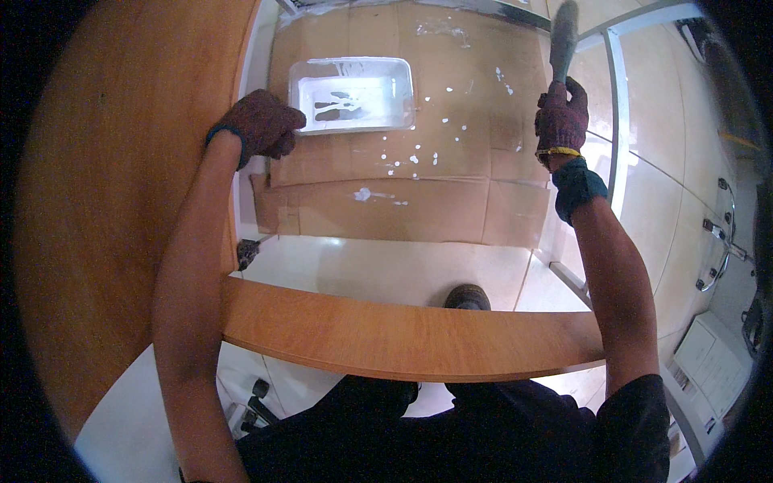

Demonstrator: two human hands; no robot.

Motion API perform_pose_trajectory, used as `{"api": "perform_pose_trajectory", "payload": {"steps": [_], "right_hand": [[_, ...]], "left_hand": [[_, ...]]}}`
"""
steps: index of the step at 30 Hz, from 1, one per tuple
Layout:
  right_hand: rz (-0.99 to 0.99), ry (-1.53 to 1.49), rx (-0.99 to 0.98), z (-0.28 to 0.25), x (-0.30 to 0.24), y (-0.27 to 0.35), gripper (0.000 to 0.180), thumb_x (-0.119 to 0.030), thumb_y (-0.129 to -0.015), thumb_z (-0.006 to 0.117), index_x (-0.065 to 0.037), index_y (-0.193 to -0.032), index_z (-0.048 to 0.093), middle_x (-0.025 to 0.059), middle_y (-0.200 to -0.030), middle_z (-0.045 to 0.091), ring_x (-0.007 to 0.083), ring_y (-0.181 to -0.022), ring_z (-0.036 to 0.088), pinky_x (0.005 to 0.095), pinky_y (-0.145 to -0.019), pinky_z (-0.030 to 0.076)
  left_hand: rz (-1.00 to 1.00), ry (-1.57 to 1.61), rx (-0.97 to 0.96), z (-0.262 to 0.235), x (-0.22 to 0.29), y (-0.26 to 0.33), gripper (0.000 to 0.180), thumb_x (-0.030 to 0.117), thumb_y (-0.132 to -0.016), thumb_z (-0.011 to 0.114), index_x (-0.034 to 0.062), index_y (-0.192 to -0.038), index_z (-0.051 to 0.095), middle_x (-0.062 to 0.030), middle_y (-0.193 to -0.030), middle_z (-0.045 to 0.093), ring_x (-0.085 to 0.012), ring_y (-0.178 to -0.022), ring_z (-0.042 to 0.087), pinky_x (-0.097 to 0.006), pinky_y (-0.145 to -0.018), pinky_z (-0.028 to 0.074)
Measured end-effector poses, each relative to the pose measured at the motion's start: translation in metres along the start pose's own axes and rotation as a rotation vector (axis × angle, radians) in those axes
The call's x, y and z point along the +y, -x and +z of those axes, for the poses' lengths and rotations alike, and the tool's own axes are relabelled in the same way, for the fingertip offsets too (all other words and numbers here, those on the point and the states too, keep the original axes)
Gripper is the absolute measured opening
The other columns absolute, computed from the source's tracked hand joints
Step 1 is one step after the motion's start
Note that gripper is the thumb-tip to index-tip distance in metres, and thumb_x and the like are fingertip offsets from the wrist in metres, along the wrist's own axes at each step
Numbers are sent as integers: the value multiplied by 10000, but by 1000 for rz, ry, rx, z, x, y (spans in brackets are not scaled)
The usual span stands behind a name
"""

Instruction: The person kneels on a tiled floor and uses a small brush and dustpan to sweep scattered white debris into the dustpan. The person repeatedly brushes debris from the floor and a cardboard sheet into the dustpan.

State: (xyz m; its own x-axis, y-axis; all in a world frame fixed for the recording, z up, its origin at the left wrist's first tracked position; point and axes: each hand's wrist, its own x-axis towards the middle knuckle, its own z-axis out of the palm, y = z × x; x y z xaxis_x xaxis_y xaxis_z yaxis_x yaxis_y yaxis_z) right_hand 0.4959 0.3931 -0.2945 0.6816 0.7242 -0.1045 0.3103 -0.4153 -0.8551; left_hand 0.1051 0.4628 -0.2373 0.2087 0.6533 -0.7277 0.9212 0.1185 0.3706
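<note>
My left hand (262, 125), in a dark maroon knit glove with a teal cuff, rests at the edge of a brown wooden panel (129, 185). Its fingers are curled, and what they hold, if anything, is hidden. The fingertips come close to the left rim of a clear plastic tray (407, 92), with white paint (342, 101) streaked over its bottom. Farther right, my right hand (561, 121), gloved alike, is closed round a grey paintbrush (564, 36) whose wide end points away from me.
Cardboard (459, 193) spotted with white drips lies under the tray. A white metal frame (618, 121) stands at the right. Closer to me, a curved wooden board (411, 334) crosses above a shoe (468, 297) and pale floor tiles (386, 270). A white box (708, 362) sits far right.
</note>
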Motion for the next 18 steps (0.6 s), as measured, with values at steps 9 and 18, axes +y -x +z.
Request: {"api": "perform_pose_trajectory", "payload": {"steps": [9, 18], "right_hand": [[180, -424, 41, 33, -13, -10, 375, -300, -894, 478, -16, -1137, 443, 81, -642, 558, 172, -449, 526, 295, -366, 412], [23, -394, -92, 85, -28, 5, 320, -301, -895, 425, -69, -1115, 421, 106, -681, 560, 238, -508, 540, 375, -471, 459]], "left_hand": [[-144, 164, 59, 0, 18, 12, 252, 206, -784, 610, -14, -665, 634, -127, -613, 627, -174, -483, 588, -314, -475, 490], [-10, 69, 1, -2, -6, -5, 248, 189, -785, 594, -32, -679, 631, -137, -633, 634, -192, -506, 600, -320, -499, 503]]}}
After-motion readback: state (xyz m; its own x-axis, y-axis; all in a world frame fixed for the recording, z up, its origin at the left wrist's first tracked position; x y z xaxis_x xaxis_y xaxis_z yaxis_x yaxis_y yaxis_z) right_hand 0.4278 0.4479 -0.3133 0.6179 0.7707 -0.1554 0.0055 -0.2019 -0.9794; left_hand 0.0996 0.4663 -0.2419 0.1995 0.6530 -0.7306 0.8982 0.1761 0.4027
